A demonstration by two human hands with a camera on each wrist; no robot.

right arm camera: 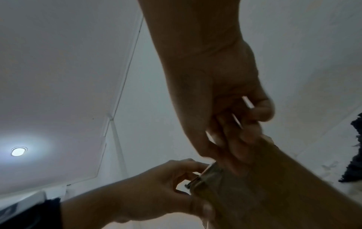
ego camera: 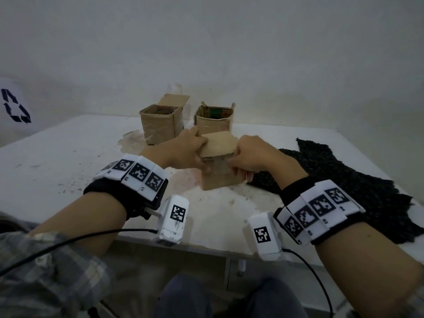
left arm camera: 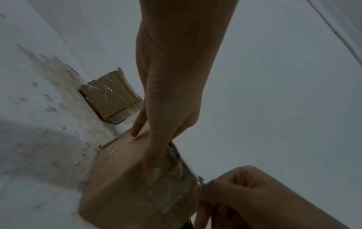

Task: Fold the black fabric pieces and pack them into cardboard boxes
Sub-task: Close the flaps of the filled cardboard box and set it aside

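A small cardboard box (ego camera: 219,180) stands near the middle of the white table (ego camera: 57,161), its top flap (ego camera: 219,144) folded over. My left hand (ego camera: 190,150) grips the box's left upper edge, thumb on the front (left arm camera: 154,168) and fingers over the top. My right hand (ego camera: 250,154) grips the right upper edge with curled fingers (right arm camera: 252,133). The box (left arm camera: 133,186) fills the lower left wrist view, and the box (right arm camera: 274,193) looks dark in the right wrist view. Black knitted fabric (ego camera: 344,187) lies spread to the right. What the box holds is hidden.
Two open cardboard boxes stand at the back of the table, one at the left (ego camera: 161,122) and one at the right (ego camera: 214,119). A white bag with a recycling mark (ego camera: 15,109) is at the far left. Stains cover the table around the boxes.
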